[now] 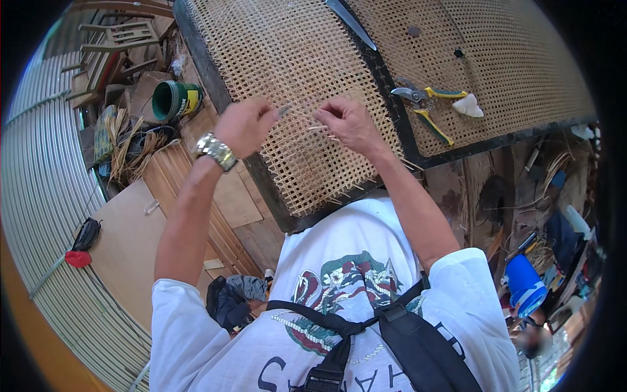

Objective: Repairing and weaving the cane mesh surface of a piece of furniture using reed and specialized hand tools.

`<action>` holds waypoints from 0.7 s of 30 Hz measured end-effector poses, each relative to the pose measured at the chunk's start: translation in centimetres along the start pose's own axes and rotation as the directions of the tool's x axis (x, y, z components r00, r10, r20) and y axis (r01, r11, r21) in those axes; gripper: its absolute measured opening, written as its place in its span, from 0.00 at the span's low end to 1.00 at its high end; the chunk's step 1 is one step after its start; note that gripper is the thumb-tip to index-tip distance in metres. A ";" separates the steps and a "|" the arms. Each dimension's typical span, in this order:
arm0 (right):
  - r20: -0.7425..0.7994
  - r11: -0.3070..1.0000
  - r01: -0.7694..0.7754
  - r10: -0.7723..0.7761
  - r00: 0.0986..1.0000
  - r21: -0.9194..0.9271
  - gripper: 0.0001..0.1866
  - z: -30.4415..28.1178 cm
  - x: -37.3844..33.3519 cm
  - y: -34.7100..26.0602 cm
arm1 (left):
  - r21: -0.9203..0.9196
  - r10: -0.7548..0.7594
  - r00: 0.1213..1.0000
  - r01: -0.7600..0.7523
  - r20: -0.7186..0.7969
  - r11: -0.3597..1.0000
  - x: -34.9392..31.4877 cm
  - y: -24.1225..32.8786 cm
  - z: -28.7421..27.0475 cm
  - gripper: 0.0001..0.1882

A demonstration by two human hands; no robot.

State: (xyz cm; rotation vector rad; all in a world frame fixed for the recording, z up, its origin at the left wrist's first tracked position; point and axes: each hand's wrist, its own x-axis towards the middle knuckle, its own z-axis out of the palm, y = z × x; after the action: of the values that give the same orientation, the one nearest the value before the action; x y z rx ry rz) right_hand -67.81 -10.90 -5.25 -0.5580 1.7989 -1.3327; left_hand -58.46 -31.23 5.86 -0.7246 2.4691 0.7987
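Note:
A woven cane panel point(300, 59) in a dark frame lies before me, with loose strand ends along its near and right edges. My left hand point(247, 125), a metal watch on its wrist, is closed over the panel around a small tool with a grey tip point(284, 110). The rest of that tool is hidden in the fingers. Just to the right, my right hand point(351, 125) is closed in a pinch above the weave, beside some pale cane strands point(319, 128). What sits between its fingertips is too small to make out.
On the neighbouring cane panel point(522, 59) lie pruning shears point(428, 101) with yellow-green handles and a white lump point(467, 106). A long blade point(353, 25) rests across the frame at the far side. A green bucket point(171, 100) stands left, a blue container point(524, 285) lower right.

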 end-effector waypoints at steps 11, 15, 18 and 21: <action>-0.192 0.988 0.030 -0.059 0.980 -0.149 0.14 2.4 0.2 2.2 | 0.593 -0.106 0.977 -0.024 0.183 0.805 1.3 3.1 4.2 0.12; -0.207 0.964 0.095 -0.148 0.967 -0.248 0.14 2.6 0.4 2.4 | 0.650 -0.071 0.979 -0.072 0.191 0.757 1.7 4.3 5.2 0.10; -0.188 0.966 0.110 -0.156 0.970 -0.234 0.14 2.7 0.6 2.3 | 0.600 0.016 0.984 -0.123 0.180 0.790 1.7 2.0 7.4 0.09; -0.102 0.950 0.046 -0.081 0.991 -0.308 0.14 3.4 0.8 2.0 | 0.414 0.038 0.994 0.008 -0.101 0.910 0.4 -0.1 8.3 0.15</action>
State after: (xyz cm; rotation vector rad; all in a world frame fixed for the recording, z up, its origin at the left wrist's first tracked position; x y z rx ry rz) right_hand -65.29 -12.82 -7.76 -0.7233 2.1159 -1.1537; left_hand -56.67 -26.21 -0.56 -0.6014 2.6168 0.2227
